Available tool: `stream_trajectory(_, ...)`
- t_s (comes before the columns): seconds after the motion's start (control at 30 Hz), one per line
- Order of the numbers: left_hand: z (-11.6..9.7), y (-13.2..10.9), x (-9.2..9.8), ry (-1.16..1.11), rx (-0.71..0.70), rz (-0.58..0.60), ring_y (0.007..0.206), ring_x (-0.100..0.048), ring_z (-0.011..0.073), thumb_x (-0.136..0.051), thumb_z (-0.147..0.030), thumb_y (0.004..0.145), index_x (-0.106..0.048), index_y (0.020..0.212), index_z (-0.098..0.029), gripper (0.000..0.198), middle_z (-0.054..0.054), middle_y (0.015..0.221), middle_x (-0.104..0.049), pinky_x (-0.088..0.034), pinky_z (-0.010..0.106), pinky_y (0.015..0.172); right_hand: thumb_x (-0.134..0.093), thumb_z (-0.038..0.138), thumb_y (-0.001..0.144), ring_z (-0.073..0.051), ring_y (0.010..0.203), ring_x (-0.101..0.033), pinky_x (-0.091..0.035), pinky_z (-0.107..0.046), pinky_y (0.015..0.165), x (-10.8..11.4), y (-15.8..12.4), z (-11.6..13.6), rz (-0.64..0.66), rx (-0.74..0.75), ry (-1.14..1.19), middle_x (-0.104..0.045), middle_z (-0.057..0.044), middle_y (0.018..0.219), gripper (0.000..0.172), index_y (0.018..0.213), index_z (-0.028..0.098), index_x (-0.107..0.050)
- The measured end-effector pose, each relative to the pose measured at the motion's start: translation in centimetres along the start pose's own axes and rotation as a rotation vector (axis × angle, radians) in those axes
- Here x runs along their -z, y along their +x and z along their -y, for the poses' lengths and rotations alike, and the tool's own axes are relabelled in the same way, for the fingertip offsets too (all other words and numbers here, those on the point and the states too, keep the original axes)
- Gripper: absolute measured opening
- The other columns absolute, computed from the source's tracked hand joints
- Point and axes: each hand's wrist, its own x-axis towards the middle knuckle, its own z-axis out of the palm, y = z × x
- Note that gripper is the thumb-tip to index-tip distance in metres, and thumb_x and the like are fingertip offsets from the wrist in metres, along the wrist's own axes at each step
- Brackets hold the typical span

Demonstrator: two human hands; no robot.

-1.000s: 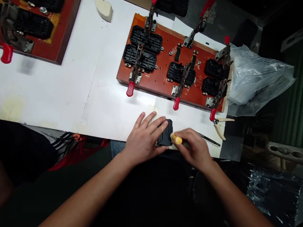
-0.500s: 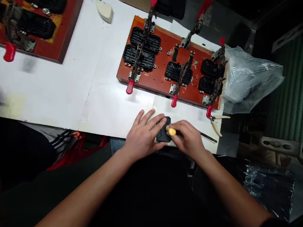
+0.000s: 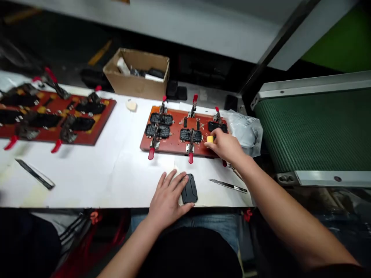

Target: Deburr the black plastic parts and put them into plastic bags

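A dark grey plastic cover (image 3: 189,189) lies flat on the white tabletop near its front edge. My left hand (image 3: 168,195) rests beside it, fingers spread, with the index finger at its top edge and the thumb at its bottom edge, holding it steady. My right hand (image 3: 227,146) is stretched out over the right part of a red-brown fixture board (image 3: 176,144). Between its thumb and fingers it pinches a small yellow cylindrical piece (image 3: 210,139). Black plastic parts (image 3: 189,135) sit on the board under red-handled toggle clamps (image 3: 190,157), some hidden by my right hand.
A craft knife (image 3: 228,186) lies right of the cover, with pliers partly hidden by my forearm. Another knife (image 3: 34,173) and clamp board (image 3: 100,129) are at left. Behind stand a cardboard box (image 3: 139,87) and a pale wedge (image 3: 131,105). At right are a plastic bag (image 3: 246,131) and green conveyor (image 3: 315,131).
My right hand has lifted the yellow piece off the cover and carried it forward over the fixture board. My left hand stays at the cover. The view has tilted up.
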Motion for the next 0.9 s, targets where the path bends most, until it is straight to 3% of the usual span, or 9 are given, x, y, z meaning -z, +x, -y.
stream_trajectory(0.13, 0.0, -0.1, 0.3, 0.062, -0.019, 0.016, 0.155, -0.038, 0.0413, -0.077, -0.045, 0.085, -0.046, 0.157, -0.021, 0.081, 0.014, 0.162, -0.052, -0.028, 0.069, 0.128, -0.072, 0.046, 0.095, -0.035, 0.096, -0.074, -0.051, -0.039, 0.078, 0.3, 3.4, 1.5, 0.002, 0.003, 0.032, -0.078, -0.019, 0.106, 0.034, 0.111, 0.016, -0.068)
stream_trajectory(0.23, -0.1, -0.1, 0.5, 0.084, -0.025, 0.032, 0.156, -0.036, 0.0416, -0.077, -0.042, 0.087, -0.041, 0.159, -0.024, 0.083, 0.014, 0.164, -0.049, -0.028, 0.070, 0.127, -0.064, 0.046, 0.102, -0.029, 0.102, -0.073, -0.051, -0.035, 0.081, 0.8, 0.5, 1.0, -0.073, 0.005, 0.151, -0.077, -0.013, 0.109, 0.035, 0.124, 0.019, -0.065)
stream_trajectory(0.37, -0.3, 0.5, 0.9, 0.079, -0.003, 0.111, 0.157, -0.034, 0.0409, -0.077, -0.040, 0.088, -0.028, 0.164, -0.028, 0.092, 0.014, 0.164, -0.048, -0.028, 0.069, 0.127, -0.051, 0.042, 0.108, -0.018, 0.072, -0.069, -0.047, -0.028, 0.068, -0.6, -10.3, -0.6, -0.098, -0.002, 0.577, -0.072, 0.002, 0.078, 0.024, 0.112, 0.025, -0.068)
stream_trajectory(0.47, -0.1, 1.0, 0.9, 0.106, 0.012, 0.143, 0.158, -0.032, 0.0404, -0.076, -0.042, 0.090, -0.025, 0.166, -0.031, 0.092, 0.014, 0.168, -0.041, -0.027, 0.069, 0.127, -0.047, 0.043, 0.108, -0.017, 0.068, -0.065, -0.046, -0.028, 0.065, -5.9, -21.0, -1.4, 0.043, -0.104, 0.770, -0.070, 0.001, 0.074, 0.032, 0.096, 0.025, -0.071)
stream_trajectory(0.57, 0.1, 1.3, 0.5, 0.125, 0.008, 0.157, 0.160, -0.027, 0.0397, -0.074, -0.047, 0.091, -0.021, 0.167, -0.031, 0.094, 0.014, 0.172, -0.033, -0.025, 0.068, 0.128, -0.045, 0.053, 0.105, -0.019, 0.067, -0.066, -0.049, -0.028, 0.060, -13.0, -30.4, -3.8, 0.091, -0.431, 0.867, -0.071, -0.001, 0.074, 0.038, 0.094, 0.026, -0.069)
stream_trajectory(0.63, 0.2, 1.4, 0.4, 0.125, 0.006, 0.170, 0.160, -0.025, 0.0393, -0.073, -0.050, 0.092, -0.020, 0.167, -0.031, 0.094, 0.013, 0.173, -0.033, -0.023, 0.068, 0.128, -0.049, 0.060, 0.098, -0.023, 0.073, -0.071, -0.056, -0.032, 0.065, -17.0, -34.1, -6.8, -0.071, -0.764, 0.828, -0.075, -0.005, 0.084, 0.040, 0.104, 0.024, -0.067)
stream_trajectory(0.7, 0.0, 1.7, 0.4, 0.134, 0.007, 0.181, 0.160, -0.025, 0.0403, -0.072, -0.052, 0.092, -0.021, 0.166, -0.031, 0.092, 0.012, 0.171, -0.036, -0.024, 0.070, 0.127, -0.057, 0.063, 0.089, -0.027, 0.082, -0.073, -0.059, -0.037, 0.071, -20.0, -35.3, -10.2, -0.172, -0.908, 0.715, -0.076, -0.012, 0.106, 0.054, 0.122, 0.021, -0.064)
stream_trajectory(0.77, -0.5, 2.0, 0.5, 0.142, 0.009, 0.200, 0.159, -0.025, 0.0421, -0.073, -0.051, 0.092, -0.024, 0.166, -0.031, 0.090, 0.012, 0.170, -0.039, -0.026, 0.071, 0.126, -0.058, 0.062, 0.085, -0.032, 0.101, -0.073, -0.060, -0.042, 0.083, -21.8, -34.5, -13.2, -0.167, -0.821, 0.635, -0.069, -0.018, 0.128, 0.064, 0.132, 0.018, -0.062)
stream_trajectory(0.9, -2.2, 0.8, 1.5, 0.040, 0.069, 0.238, 0.159, -0.026, 0.0421, -0.076, -0.046, 0.089, -0.029, 0.165, -0.028, 0.091, 0.015, 0.168, -0.038, -0.029, 0.067, 0.127, -0.056, 0.061, 0.083, -0.043, 0.114, -0.067, -0.054, -0.054, 0.097, -22.4, -31.6, -15.0, -0.175, -0.616, 0.506, -0.069, -0.023, 0.125, 0.047, 0.096, 0.020, -0.075)
